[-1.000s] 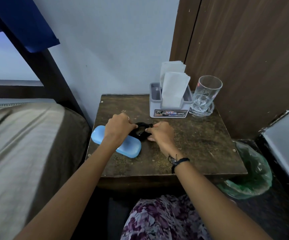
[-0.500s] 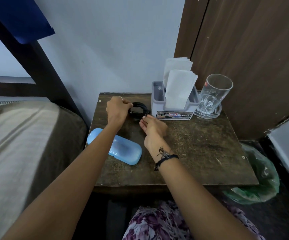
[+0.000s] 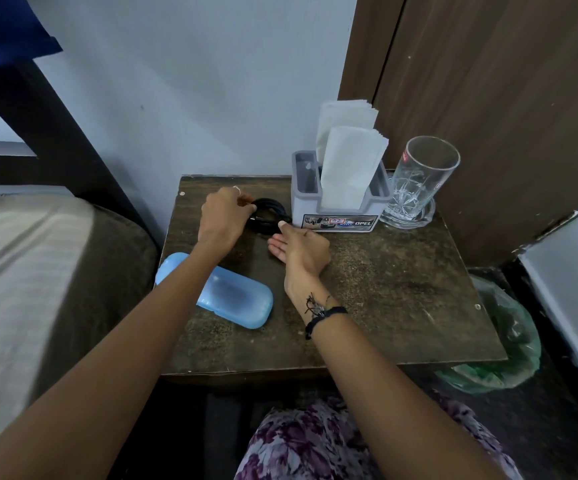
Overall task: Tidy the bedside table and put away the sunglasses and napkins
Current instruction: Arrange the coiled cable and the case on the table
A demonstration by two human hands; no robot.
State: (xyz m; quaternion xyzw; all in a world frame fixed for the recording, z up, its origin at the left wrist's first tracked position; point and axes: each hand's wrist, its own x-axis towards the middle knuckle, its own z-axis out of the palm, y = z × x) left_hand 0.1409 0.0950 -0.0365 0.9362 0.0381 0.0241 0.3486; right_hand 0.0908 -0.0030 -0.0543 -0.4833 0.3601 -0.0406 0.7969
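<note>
1. Dim, even indoor light fell across the bedside table (image 3: 401, 289), with a cool bluish cast on the wall (image 3: 194, 98).
2. Shadows stayed soft, deepest beneath the table's front edge.
3. Faint highlights glinted on the glass (image 3: 419, 181).
4. Wide-angle distortion bowed the bed (image 3: 38, 265) and forearms near the frame edges; the centre stayed sharp.
</note>
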